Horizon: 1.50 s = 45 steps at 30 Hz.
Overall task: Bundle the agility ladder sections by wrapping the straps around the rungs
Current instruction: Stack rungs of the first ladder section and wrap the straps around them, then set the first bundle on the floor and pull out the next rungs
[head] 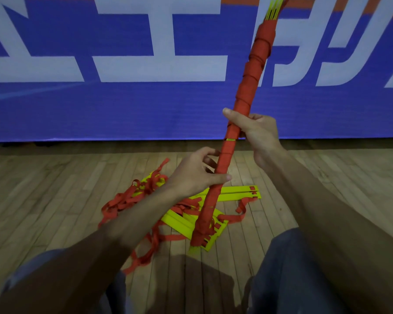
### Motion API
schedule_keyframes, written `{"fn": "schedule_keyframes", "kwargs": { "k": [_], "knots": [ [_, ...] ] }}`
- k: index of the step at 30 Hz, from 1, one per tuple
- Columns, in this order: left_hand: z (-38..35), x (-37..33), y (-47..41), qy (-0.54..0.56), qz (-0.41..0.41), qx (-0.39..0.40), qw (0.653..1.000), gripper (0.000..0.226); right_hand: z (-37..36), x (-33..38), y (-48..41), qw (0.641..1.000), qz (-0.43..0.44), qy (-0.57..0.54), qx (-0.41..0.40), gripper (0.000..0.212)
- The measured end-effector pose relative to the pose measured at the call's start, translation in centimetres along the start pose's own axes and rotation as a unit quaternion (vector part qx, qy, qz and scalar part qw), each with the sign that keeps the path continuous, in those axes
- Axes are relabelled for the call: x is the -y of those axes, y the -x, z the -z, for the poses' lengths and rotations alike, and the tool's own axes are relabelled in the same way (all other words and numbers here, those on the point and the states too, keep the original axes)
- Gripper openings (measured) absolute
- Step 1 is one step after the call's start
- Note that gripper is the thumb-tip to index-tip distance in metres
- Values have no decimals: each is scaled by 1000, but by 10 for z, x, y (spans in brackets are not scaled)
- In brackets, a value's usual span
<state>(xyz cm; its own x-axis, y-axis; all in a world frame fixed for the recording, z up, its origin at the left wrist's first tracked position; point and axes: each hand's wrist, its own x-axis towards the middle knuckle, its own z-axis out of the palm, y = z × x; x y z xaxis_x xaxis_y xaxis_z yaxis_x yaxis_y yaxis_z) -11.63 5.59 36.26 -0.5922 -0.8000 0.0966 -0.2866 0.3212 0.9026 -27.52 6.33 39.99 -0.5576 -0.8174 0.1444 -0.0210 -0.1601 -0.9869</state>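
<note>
Both forearms reach forward, two hands on one strap-wrapped rung bundle (pixel 247 87) that slants up and away to the right. The right hand (pixel 256 137) has its grip curled round the bundle, thumb on top. The left hand (pixel 197 173), just below that grip, clasps it between thumb and fingers. Beneath both grips, on the wooden floor (pixel 55 189), lie loose yellow rungs (pixel 234 193), too overlapped to count, tangled in red straps (pixel 127 200).

One wrapped bundle (pixel 247 87), one loose ladder heap (pixel 175 220), two hands (pixel 195 175) (pixel 259 132)
</note>
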Motion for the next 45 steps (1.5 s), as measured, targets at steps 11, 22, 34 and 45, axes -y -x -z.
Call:
{"fn": "schedule_keyframes", "kwargs": {
  "k": [11, 22, 34, 45],
  "knots": [
    [14, -2, 2, 181, 14, 106, 978, 23, 2, 12, 4, 997, 60, 33, 20, 20],
    [24, 2, -1, 324, 71, 200, 922, 21, 9, 6, 2, 996, 23, 15, 81, 17],
    [13, 26, -10, 140, 146, 53, 978, 33, 6, -18, 3, 989, -48, 73, 121, 17],
    [-60, 67, -63, 5, 154, 184, 971, 35, 45, -119, -60, 981, -98, 166, 3, 32]
  ]
}}
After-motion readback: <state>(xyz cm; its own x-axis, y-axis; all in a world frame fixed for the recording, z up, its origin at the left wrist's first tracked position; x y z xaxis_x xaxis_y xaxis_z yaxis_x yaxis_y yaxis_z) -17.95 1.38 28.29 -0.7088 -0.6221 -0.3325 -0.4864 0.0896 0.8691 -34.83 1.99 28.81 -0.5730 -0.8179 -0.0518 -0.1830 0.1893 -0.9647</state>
